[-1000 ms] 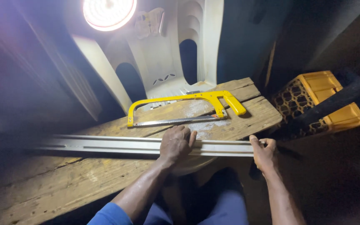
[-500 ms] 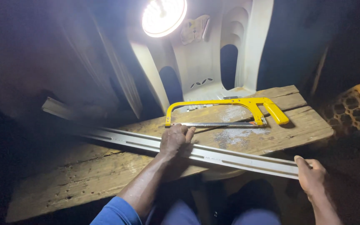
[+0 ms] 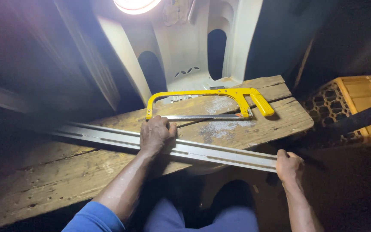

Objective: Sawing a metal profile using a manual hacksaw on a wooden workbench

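A long grey metal strip (image 3: 202, 150) lies flat across a rough wooden desk (image 3: 65, 172). It runs from the dark left side down to the right, and its right end sticks out past the edge of the desk.

The left hand (image 3: 156, 134) presses down on the strip near its middle. Its fingers (image 3: 165, 124) are curled together over the far edge of the strip, so the hand holds it tight against the wood.

The right hand (image 3: 289, 165) is at the end of the strip that hangs in the air. Its fingers are wrapped around that end.

A yellow saw (image 3: 211, 103) lies on the desk just behind the strip, close to the left hand but not touching it. Its thin blade (image 3: 202, 117) runs along the wood, and the handle points to the right. Some pale dust (image 3: 222, 128) is on the wood near the blade.

Behind the desk is a white plastic chair (image 3: 185, 60) and a bright lamp (image 3: 136, 5) at the top. A yellow crate (image 3: 357, 103) sits to the right, well apart from the hands. The person's blue sleeve (image 3: 93, 219) shows at the bottom.
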